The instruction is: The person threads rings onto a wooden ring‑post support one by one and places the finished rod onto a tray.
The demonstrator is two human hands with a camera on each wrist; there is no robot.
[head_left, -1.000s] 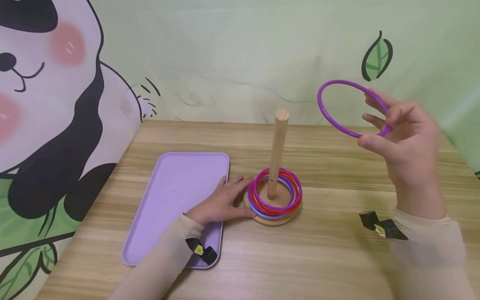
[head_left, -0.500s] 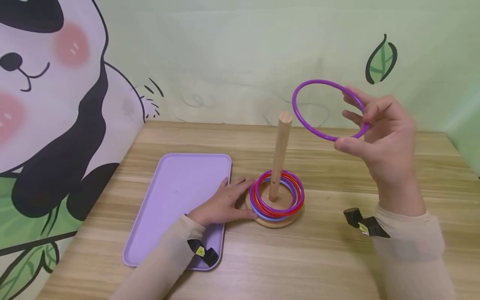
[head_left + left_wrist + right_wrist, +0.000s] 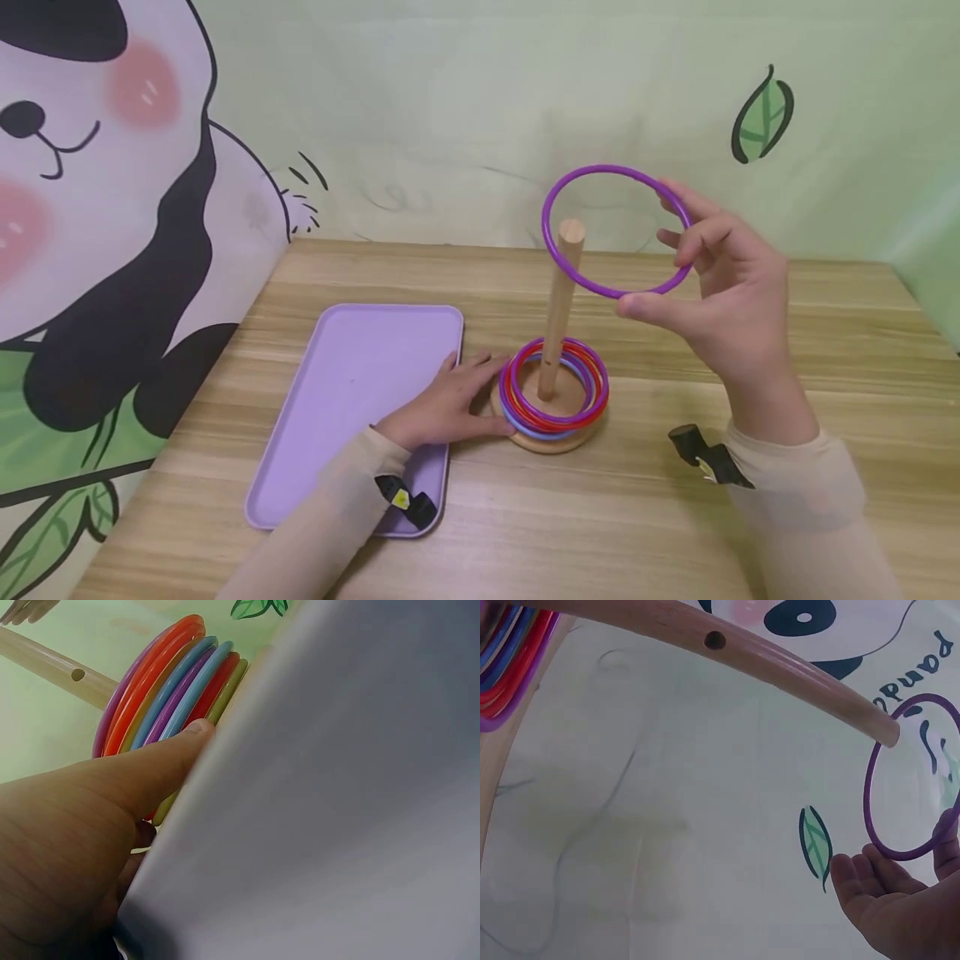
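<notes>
A purple ring [image 3: 603, 169] is pinched by my right hand [image 3: 738, 308], thumb at its near edge and fingers at its right side. It hangs tilted at the top of an upright wooden peg [image 3: 557, 333]. The peg's tip shows through the ring's opening in the head view; whether the ring encircles the tip I cannot tell. Around the peg's foot lie several stacked rings [image 3: 599, 404] in purple, red, blue and other colours, on a round wooden base [image 3: 551, 446]. My left hand [image 3: 442, 408] touches the base's left side, fingers and thumb extended and spread.
A lilac tray [image 3: 352, 392] lies left of the stand, partly under my left forearm. The wooden table [image 3: 637, 517] meets a pale green wall [image 3: 450, 108] with a painted panda [image 3: 247, 183] and leaf [image 3: 763, 117].
My right hand has carried the purple ring leftward from the right side to the peg's top, slightly lower than before. My left hand and the stacked rings stay as they were.
</notes>
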